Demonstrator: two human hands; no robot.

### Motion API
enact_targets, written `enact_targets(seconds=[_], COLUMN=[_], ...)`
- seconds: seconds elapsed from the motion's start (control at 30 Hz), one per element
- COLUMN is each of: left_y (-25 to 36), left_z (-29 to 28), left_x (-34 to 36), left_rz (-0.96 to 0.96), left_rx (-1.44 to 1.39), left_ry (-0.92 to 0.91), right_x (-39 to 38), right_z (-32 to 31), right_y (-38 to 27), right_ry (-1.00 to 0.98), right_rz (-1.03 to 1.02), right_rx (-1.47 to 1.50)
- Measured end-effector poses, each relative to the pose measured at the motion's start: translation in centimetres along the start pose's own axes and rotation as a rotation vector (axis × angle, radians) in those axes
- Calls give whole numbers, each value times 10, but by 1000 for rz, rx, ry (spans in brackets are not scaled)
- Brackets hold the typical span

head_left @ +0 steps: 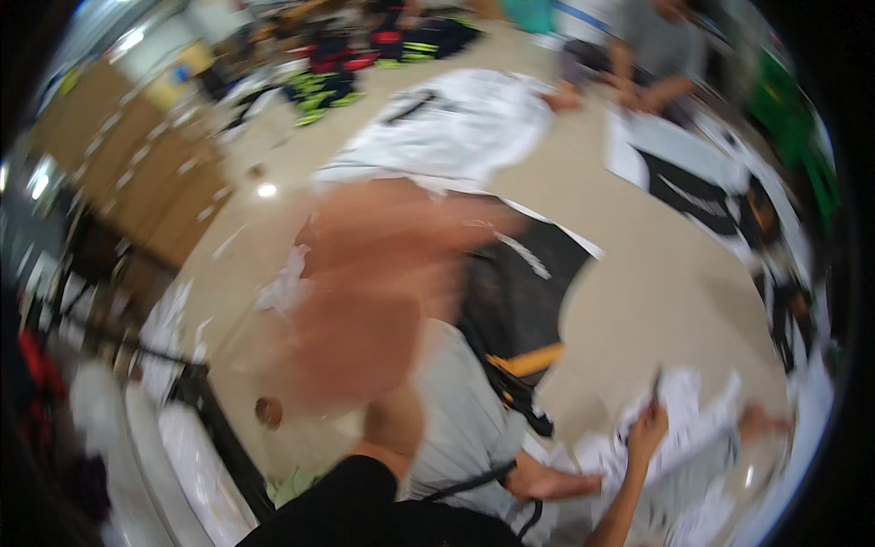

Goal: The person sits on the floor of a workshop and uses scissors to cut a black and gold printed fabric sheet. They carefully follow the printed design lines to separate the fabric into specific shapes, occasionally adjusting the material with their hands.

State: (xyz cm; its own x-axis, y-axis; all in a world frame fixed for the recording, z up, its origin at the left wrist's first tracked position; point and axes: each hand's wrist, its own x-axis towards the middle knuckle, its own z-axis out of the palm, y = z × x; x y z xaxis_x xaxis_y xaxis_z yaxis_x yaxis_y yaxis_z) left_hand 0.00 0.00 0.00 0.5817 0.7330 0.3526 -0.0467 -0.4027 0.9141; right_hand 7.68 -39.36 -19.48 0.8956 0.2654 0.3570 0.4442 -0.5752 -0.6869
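Left hand (pixel 383 283): raised close to the camera, motion-blurred; grip cannot be told. Right hand (pixel 649 421): closed on a white garment (pixel 679 428) at lower right. Risk: blurred, fast movement may drag the garment off the desk (pixel 656 283).

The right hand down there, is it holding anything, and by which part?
The right hand grips a white garment at its upper edge; the exact spot is blurred. The left hand is too smeared to tell.

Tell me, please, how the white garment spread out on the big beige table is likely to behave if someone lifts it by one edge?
The white garment lies flat with soft folds, so it would probably droop and drag. It looks thin, so likely light. On the smooth table it would probably slide easily, not roll or tip.
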Motion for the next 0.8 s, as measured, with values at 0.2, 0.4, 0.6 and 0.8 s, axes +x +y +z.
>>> enact_targets(seconds=[0.2,0.4,0.6,0.8], left_y=[-196,-202,-239,-141], left_z=[70,56,30,19], left_x=[-23,-62,-96,-30], left_rz=[-215,-429,-628,-396], left_rx=[233,814,1120,885], left_ry=[62,-743,-851,-934], right_x=[-72,-53,-71,-74], right_z=[14,-8,-2,-2], right_y=[33,24,46,69], right_ry=[-310,-121,-262,-176], right_rz=[70,-55,-18,135], right_rx=[-100,-368,-400,-518])
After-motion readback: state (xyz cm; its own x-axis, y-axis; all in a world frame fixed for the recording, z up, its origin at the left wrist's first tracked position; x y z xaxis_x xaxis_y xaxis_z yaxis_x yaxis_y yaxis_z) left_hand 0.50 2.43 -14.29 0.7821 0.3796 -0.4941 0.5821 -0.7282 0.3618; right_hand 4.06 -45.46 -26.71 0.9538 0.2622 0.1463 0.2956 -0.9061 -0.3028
